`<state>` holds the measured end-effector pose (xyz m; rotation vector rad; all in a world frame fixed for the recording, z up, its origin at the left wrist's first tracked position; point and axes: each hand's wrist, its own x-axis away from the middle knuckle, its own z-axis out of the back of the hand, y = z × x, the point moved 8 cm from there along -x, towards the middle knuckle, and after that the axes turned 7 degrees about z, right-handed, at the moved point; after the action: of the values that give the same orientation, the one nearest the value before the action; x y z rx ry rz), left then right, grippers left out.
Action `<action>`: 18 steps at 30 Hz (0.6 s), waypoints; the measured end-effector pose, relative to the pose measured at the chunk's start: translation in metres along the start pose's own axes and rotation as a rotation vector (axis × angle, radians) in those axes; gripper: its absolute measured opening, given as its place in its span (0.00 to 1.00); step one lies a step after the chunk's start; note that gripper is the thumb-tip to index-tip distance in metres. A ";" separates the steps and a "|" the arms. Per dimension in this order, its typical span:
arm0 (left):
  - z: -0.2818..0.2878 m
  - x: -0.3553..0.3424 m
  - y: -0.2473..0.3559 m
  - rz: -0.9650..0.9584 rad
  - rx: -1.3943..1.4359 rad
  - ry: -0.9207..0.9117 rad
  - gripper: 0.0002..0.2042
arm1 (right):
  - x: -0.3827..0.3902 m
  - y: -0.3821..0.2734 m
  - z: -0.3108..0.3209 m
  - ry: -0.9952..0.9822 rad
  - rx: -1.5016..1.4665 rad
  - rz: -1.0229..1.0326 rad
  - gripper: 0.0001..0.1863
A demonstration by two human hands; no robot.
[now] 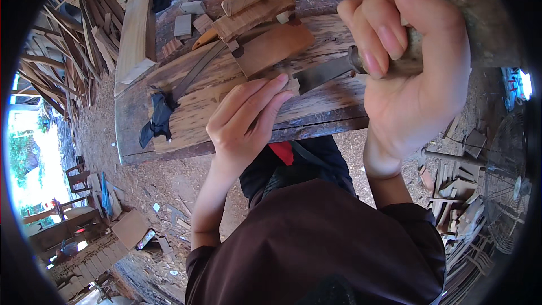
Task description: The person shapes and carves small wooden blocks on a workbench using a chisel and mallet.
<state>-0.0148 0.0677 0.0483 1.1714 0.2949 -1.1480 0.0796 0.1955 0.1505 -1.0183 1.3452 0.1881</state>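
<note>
Over the counter [333,108], my left fingers [264,90] pinch a wood piece [293,86], right fingers [388,38] clench a bladed tool [324,74]: shaping looks begun, unfinished!

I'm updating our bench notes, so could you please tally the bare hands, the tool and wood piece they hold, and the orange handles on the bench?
Bare hands: 2 (left hand, right hand)
Flat-bladed chisel: 1
Small wood piece: 1
Orange handle: 1
Total: 5
</note>
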 end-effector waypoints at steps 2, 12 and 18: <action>-0.001 0.001 -0.001 -0.014 0.002 -0.009 0.14 | -0.002 0.000 0.004 -0.009 0.011 0.007 0.03; -0.001 0.000 0.006 -0.048 -0.004 0.010 0.14 | -0.001 0.022 0.024 0.181 -0.264 -0.347 0.03; 0.004 0.002 0.000 -0.001 -0.019 0.013 0.14 | 0.020 0.046 0.004 0.166 -0.279 -0.440 0.05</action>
<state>-0.0146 0.0632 0.0483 1.1622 0.3158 -1.1368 0.0581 0.2162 0.1097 -1.5680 1.2279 -0.0441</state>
